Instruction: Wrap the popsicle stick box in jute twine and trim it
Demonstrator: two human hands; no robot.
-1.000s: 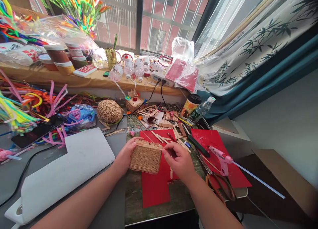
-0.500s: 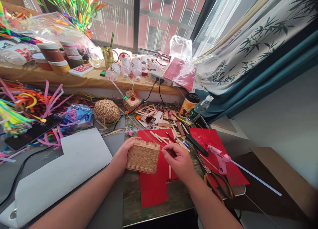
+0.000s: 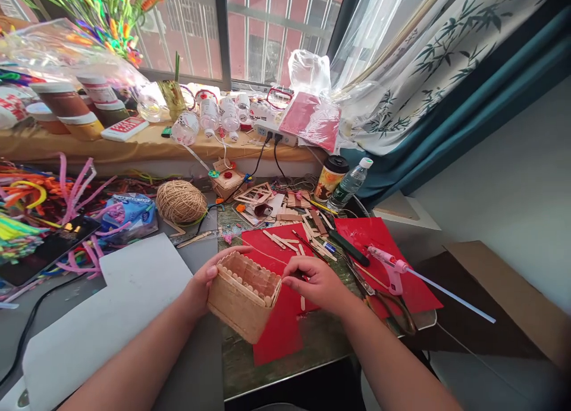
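Observation:
A small open-topped box of craft sticks [image 3: 238, 307] with a scalloped rim is tilted toward me above the table. My left hand [image 3: 201, 285] is closed around its left end, thumb on the rim. At the box's right corner, my right hand [image 3: 316, 283] is closed in a pinch on a thin strand of twine [image 3: 267, 254], which runs back across the red sheet. A ball of twine [image 3: 181, 202] sits farther back on the left. Beneath the box lies a red sheet [image 3: 279, 339] with several loose craft sticks [image 3: 274, 239].
On the right, a pink glue gun [image 3: 390, 269] and scissors [image 3: 392, 310] rest on another red sheet [image 3: 414, 286]. A cup [image 3: 330, 179] and a water bottle [image 3: 350, 185] stand behind. White board [image 3: 111, 322] and pipe cleaners [image 3: 75, 191] occupy the left.
The box has turned in my left hand: its twine-wrapped side faced me before, and now a plain stick side and the open top show. My right hand stays at its right edge.

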